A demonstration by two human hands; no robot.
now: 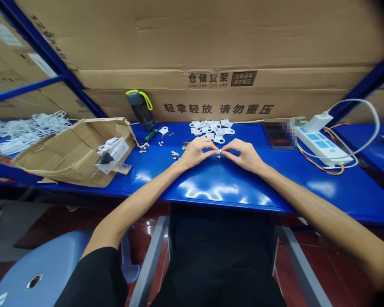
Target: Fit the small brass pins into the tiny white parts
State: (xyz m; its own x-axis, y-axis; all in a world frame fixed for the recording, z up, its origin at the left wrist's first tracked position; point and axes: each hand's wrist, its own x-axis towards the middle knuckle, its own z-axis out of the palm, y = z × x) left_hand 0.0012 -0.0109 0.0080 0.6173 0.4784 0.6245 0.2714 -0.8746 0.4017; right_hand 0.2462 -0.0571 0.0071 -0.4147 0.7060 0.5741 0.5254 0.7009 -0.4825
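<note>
My left hand [196, 152] and my right hand [243, 154] meet fingertip to fingertip over the blue table [198, 183]. Between them they pinch a tiny white and brass-coloured part [220, 151]; its exact kind is too small to make out. Just below it a small brass piece [219, 157] lies on the table. Beyond my hands is a pile of flat white plastic pieces with ring-shaped ends [211, 127]. Several small brass pieces [174, 153] lie left of my left hand.
At left stands an open cardboard box [83, 140] with a plastic bag [113, 155] inside, white cords [35, 128] behind it. A dark bottle [141, 110] and green-handled screwdriver [152, 134] are nearby. A wired power strip [323, 145] lies right, beside a blurred-out object [279, 133].
</note>
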